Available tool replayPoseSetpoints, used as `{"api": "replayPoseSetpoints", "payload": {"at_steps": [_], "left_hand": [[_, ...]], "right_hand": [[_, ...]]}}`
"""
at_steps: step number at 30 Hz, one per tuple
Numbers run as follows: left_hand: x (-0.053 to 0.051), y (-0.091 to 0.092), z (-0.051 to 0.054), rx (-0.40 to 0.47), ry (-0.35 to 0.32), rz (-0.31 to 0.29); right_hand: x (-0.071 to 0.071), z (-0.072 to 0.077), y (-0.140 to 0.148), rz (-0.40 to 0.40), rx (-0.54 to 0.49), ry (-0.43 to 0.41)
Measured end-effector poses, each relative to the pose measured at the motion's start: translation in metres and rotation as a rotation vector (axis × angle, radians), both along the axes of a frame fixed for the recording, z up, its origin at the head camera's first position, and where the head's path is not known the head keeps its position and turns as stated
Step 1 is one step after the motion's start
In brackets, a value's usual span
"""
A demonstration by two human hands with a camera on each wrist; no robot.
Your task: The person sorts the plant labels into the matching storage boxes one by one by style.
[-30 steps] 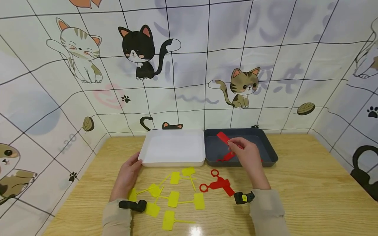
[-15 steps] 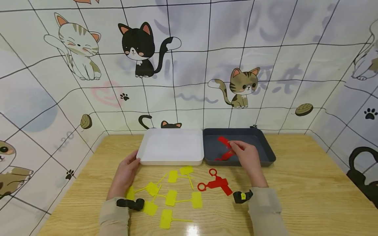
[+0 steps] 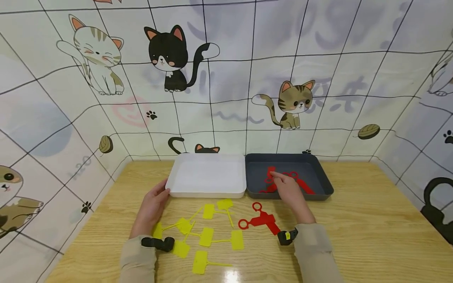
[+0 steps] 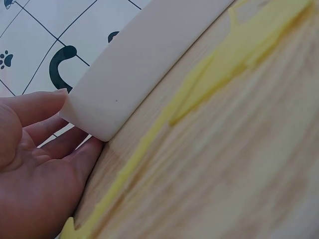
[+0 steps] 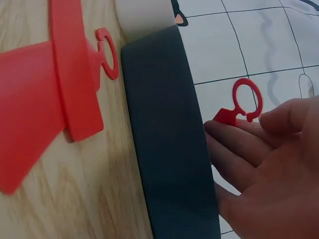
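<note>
Left hand (image 3: 153,205) is gripping the white tray (image 3: 209,173) by its near-left corner. Right hand (image 3: 291,192) is touching a red tag (image 3: 271,169) over the dark tray (image 3: 255,166); whether it's pinching, I can't tell.

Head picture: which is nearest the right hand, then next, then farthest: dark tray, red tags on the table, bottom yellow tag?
From the right hand:
1. Dark tray, right under it.
2. Red tags on the table, just before the tray.
3. Bottom yellow tag, down on the left.
</note>
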State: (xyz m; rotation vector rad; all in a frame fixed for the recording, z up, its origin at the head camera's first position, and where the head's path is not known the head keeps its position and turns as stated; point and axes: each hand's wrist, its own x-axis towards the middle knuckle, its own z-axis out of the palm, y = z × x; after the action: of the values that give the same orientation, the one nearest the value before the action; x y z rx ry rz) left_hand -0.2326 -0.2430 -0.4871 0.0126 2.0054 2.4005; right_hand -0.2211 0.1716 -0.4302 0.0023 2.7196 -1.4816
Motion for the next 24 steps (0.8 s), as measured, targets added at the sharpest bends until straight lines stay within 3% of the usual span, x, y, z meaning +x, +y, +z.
{"api": "replayPoseSetpoints", "payload": {"at_steps": [8, 17, 24], "left_hand": [[0.000, 0.001, 0.001, 0.005, 0.007, 0.006], [0.001, 0.001, -0.001, 0.014, 0.013, -0.004], [0.000, 0.001, -0.001, 0.023, 0.014, 0.001]], "right_hand": [[-0.004, -0.007, -0.005, 0.168, 0.153, -0.018], [-0.006, -0.012, -0.013, 0.226, 0.388, 0.013], [-0.002, -0.013, -0.015, 0.270, 0.498, 0.051]]}}
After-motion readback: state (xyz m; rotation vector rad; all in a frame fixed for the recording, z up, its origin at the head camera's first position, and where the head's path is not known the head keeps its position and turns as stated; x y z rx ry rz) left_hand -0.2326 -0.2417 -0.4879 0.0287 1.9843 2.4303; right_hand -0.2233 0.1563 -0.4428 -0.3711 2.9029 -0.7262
